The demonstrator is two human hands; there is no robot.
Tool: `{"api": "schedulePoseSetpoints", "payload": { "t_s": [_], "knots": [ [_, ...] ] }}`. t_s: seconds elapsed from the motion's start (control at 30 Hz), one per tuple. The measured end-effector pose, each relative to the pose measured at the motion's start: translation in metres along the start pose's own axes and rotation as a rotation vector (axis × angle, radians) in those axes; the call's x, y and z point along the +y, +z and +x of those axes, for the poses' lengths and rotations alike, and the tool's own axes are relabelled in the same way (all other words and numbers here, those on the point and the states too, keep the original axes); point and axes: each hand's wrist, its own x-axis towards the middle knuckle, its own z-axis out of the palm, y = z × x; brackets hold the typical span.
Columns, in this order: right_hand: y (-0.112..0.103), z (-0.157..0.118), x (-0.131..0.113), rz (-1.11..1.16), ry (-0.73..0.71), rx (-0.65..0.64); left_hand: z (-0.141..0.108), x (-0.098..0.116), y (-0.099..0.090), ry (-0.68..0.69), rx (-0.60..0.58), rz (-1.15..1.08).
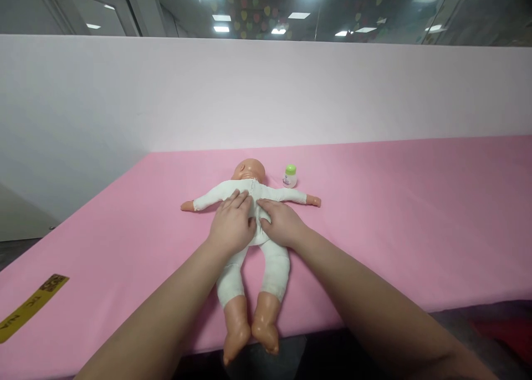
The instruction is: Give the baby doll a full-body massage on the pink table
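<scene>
A baby doll (274, 266) with a white cloth body lies on its front on the pink surface, arms stretched out to both sides, head at the far end and feet at the near edge. My left hand (233, 222) rests on the left side of its back, fingers extended and pointing away from me. On the right side of the back lies my right hand (282, 222), its fingers extended toward the doll's middle. Neither hand grips anything. A small clear jar (290, 177) with a green lid stands just right of the doll's head.
The pink-covered table (394, 219) ends at a white wall (291, 92) behind the doll. A yellow label strip (33, 308) lies at the near left. The table's front edge runs beneath the doll's feet and my forearms.
</scene>
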Motion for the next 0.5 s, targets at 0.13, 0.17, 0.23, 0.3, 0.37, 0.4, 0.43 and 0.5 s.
{"api": "schedulePoseSetpoints", "payload": {
  "t_s": [0.13,0.17,0.23,0.3,0.37,0.4,0.43,0.5],
  "knots": [
    [-0.0041,0.0006,-0.0049,-0.004,-0.004,-0.059,0.0003,-0.0021,0.0045,0.046,-0.104,0.004],
    [-0.0050,0.0009,-0.0058,-0.004,-0.001,-0.062,0.0005,-0.0025,0.0044,0.052,-0.110,0.006],
    [-0.0058,0.0014,-0.0064,0.001,0.006,-0.056,0.0008,-0.0024,0.0027,0.058,-0.116,0.006],
    [-0.0056,0.0020,-0.0053,0.010,-0.010,-0.038,0.0009,-0.0013,-0.0001,0.061,-0.123,0.001],
    [-0.0045,0.0028,-0.0032,0.019,-0.037,-0.014,0.0010,0.0001,-0.0026,0.062,-0.126,-0.001],
    [-0.0037,0.0033,-0.0023,0.023,-0.045,0.002,0.0013,0.0006,-0.0035,0.060,-0.126,0.002],
    [-0.0027,0.0038,-0.0016,0.030,-0.049,0.018,0.0018,0.0008,-0.0038,0.054,-0.126,0.004],
    [-0.0006,0.0050,-0.0008,0.051,-0.053,0.042,0.0037,-0.0002,-0.0033,0.031,-0.136,0.006]
  ]
}}
